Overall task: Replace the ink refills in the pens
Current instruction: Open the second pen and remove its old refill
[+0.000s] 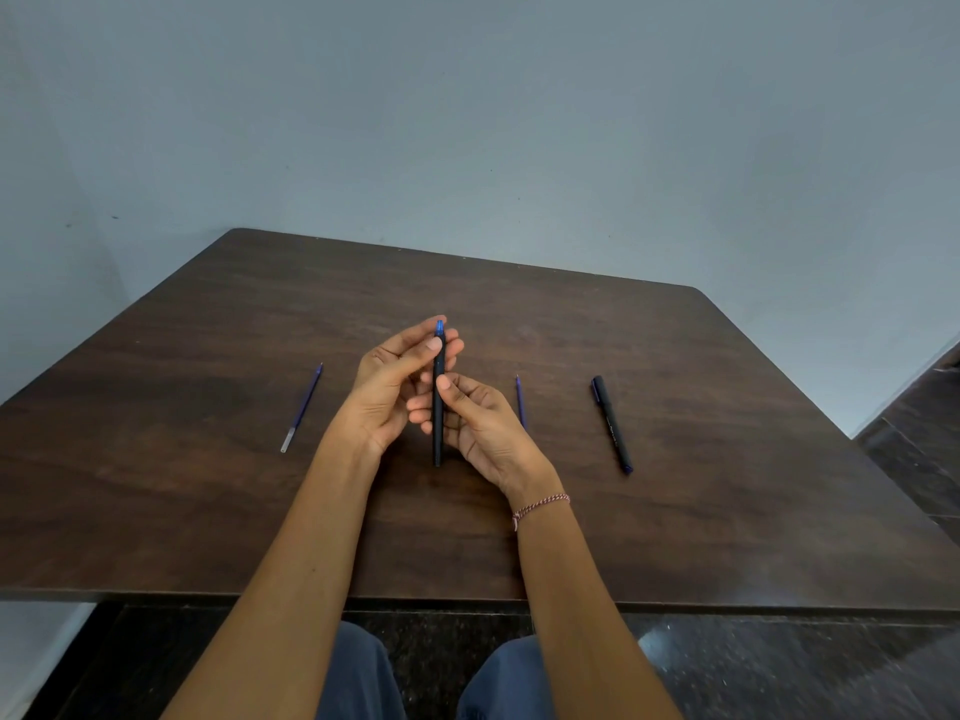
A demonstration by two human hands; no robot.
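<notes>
Head view: left hand and right hand pinch a slim matte-black pen (blue tip).

The right hand hides the near end of the right refill; with the left hand it covers parts of the held pen. Print on the lying pen is too small to read. Both side edges cut off the table.
</notes>
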